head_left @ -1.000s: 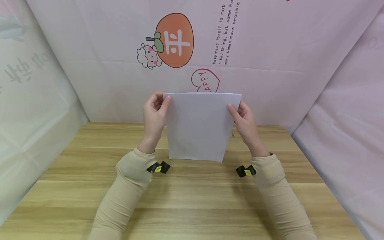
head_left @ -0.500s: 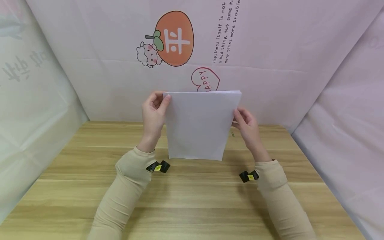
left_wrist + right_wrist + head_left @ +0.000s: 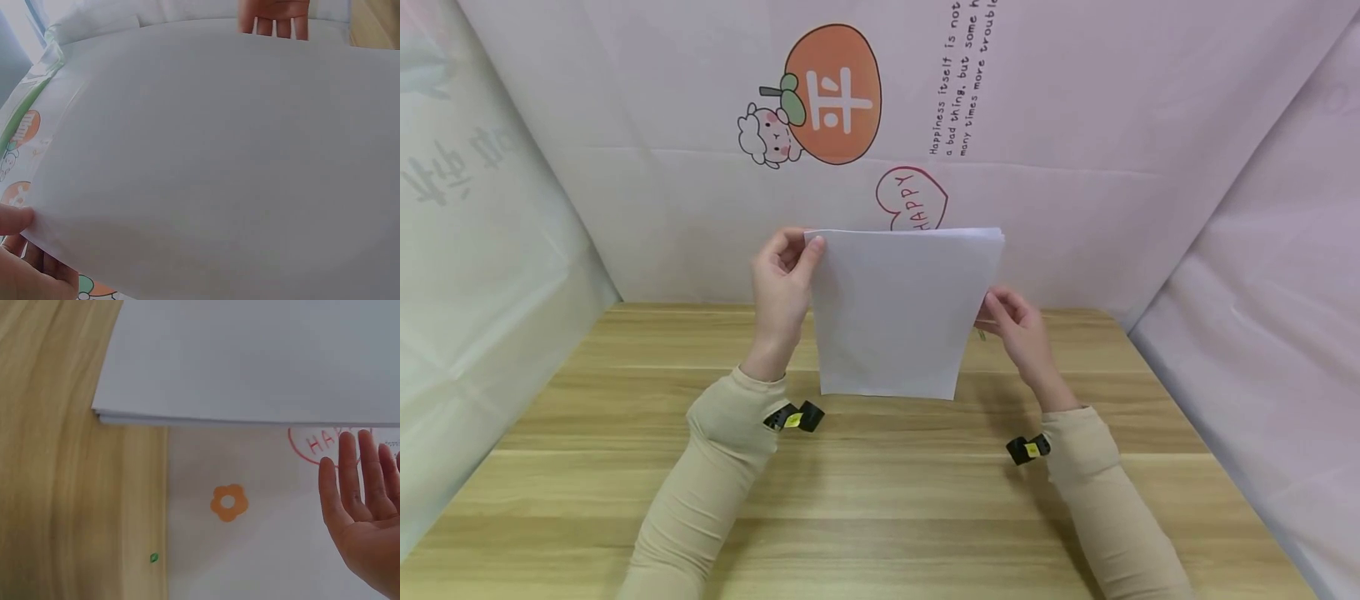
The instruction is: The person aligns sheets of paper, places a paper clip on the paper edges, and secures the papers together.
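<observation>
A stack of white paper sheets [image 3: 898, 317] is held upright above the table, its layered edge showing in the right wrist view. My left hand [image 3: 781, 292] pinches the upper left corner, thumb [image 3: 15, 219] on the near face and fingers behind. Beside the right edge, about halfway down, is my right hand [image 3: 1022, 337]. Its fingers [image 3: 350, 481] look straight in the right wrist view, with the tips close to the paper's edge; whether they touch it, I cannot tell. At the top right corner the sheets sit slightly out of line.
The wooden table [image 3: 880, 500] spreads below both hands. A small green item [image 3: 154, 557] lies near its far edge. Behind hangs a pale printed cloth [image 3: 1075, 100] with an orange fruit drawing, and similar cloths stand at both sides.
My right hand has let go of the upper right corner and moved down along the right edge of the paper. The left hand stays at its corner.
</observation>
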Motion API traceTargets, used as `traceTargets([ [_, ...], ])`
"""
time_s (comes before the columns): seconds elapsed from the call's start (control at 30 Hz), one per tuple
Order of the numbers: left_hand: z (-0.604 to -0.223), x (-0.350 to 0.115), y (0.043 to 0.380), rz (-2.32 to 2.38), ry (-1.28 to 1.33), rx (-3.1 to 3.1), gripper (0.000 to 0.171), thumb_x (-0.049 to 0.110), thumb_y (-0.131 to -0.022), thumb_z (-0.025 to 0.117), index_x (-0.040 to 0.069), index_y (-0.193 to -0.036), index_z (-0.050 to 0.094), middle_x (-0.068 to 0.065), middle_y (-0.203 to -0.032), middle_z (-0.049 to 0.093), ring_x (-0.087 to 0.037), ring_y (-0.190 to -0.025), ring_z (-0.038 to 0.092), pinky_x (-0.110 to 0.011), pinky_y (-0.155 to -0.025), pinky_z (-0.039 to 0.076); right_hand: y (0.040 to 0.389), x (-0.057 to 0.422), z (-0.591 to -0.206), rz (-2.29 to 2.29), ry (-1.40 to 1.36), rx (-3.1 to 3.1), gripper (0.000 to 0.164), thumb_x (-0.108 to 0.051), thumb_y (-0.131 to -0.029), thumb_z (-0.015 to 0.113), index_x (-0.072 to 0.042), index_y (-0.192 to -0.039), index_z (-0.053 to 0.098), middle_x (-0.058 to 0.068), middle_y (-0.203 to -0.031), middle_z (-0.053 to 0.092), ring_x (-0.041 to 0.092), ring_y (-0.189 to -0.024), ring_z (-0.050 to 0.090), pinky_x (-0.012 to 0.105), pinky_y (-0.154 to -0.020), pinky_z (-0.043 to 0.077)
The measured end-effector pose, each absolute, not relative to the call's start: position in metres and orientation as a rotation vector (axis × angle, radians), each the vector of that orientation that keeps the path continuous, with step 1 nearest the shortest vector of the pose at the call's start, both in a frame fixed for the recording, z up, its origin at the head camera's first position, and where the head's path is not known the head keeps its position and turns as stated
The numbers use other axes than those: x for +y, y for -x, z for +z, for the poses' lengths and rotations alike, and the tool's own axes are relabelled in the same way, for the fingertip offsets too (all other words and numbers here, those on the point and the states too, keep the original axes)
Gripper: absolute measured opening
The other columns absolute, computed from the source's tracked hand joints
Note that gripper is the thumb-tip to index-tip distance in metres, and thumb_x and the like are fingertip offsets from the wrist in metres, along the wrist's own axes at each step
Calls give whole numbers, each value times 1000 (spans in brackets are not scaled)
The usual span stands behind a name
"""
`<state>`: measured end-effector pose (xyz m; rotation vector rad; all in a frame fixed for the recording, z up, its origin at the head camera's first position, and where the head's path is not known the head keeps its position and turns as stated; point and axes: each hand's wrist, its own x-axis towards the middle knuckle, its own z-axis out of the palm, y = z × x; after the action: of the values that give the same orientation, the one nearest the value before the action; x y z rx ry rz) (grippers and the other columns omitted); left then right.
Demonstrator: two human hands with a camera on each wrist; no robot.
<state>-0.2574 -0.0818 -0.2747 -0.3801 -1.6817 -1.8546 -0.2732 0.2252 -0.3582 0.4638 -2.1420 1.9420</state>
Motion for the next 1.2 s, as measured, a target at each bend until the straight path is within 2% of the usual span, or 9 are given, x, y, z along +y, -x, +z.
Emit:
traceTargets([
  [0.17, -275, -82, 257, -1856, 377, -1679, 20, 12, -89, 66, -7, -95, 61, 0, -88, 63, -12, -80, 59, -23, -75, 48, 279, 231, -368, 1854, -415, -2287, 31, -30, -99, 49, -5, -114, 56, -13, -95, 66, 3, -90, 65, 23, -81, 54],
  [0.33, -275, -83, 257, -1854, 385, -1673, 20, 12, -89, 66, -7, -95, 61, 0, -88, 63, -13, -80, 59, -23, -75, 48, 285, 236, -378, 1809, -386, -2343, 37, -27, -99, 48, 4, -117, 54, -15, -93, 66, 1, -88, 64, 33, -86, 54],
  [0.4, -275, -83, 257, -1857, 386, -1669, 20, 12, -89, 66, -7, -95, 61, 0, -87, 63, -12, -80, 59, -23, -75, 48, 288, 238, -382, 1767, -381, -2368, 39, -26, -100, 48, 7, -118, 54, -10, -94, 67, 0, -87, 64, 34, -86, 53],
  [0.47, -275, -83, 257, -1860, 385, -1665, 20, 11, -89, 66, -7, -95, 61, 1, -87, 63, -12, -80, 59, -23, -74, 48, 290, 239, -385, 1711, -380, -2403, 40, -26, -100, 47, 9, -119, 54, 1, -97, 69, 0, -87, 64, 33, -85, 54],
  [0.57, -275, -83, 257, -1861, 380, -1664, 20, 11, -89, 66, -7, -94, 61, 2, -86, 63, -12, -79, 59, -23, -74, 48, 292, 242, -389, 1573, -375, -2491, 41, -28, -101, 45, 6, -120, 56, 18, -105, 67, 9, -91, 66, 31, -85, 54],
  [0.63, -275, -83, 257, -1861, 375, -1666, 20, 11, -89, 66, -7, -94, 61, 2, -86, 63, -11, -79, 59, -23, -74, 48, 294, 244, -391, 1470, -375, -2556, 42, -31, -101, 43, 4, -120, 57, 23, -110, 66, 19, -96, 66, 34, -86, 53],
  [0.8, -275, -83, 258, -1865, 362, -1677, 20, 12, -89, 66, -7, -94, 62, 1, -86, 63, -11, -79, 60, -22, -74, 48, 298, 248, -397, 1253, -378, -2668, 43, -33, -102, 41, 0, -122, 58, 20, -113, 66, 35, -105, 62, 46, -89, 50],
  [1.0, -275, -83, 257, -1870, 363, -1669, 19, 11, -88, 67, -7, -93, 61, 2, -85, 63, -11, -78, 59, -22, -73, 48, 303, 252, -401, 1044, -383, -2748, 40, -28, -102, 42, 0, -126, 56, 22, -118, 64, 39, -108, 59, 53, -94, 45],
  [1.2, -276, -83, 256, -1871, 381, -1668, 19, 11, -89, 66, -7, -93, 61, 3, -84, 63, -11, -78, 59, -22, -73, 48, 310, 257, -408, 949, -365, -2811, 38, -27, -102, 43, -1, -126, 57, 22, -121, 62, 40, -110, 58, 53, -94, 45],
])
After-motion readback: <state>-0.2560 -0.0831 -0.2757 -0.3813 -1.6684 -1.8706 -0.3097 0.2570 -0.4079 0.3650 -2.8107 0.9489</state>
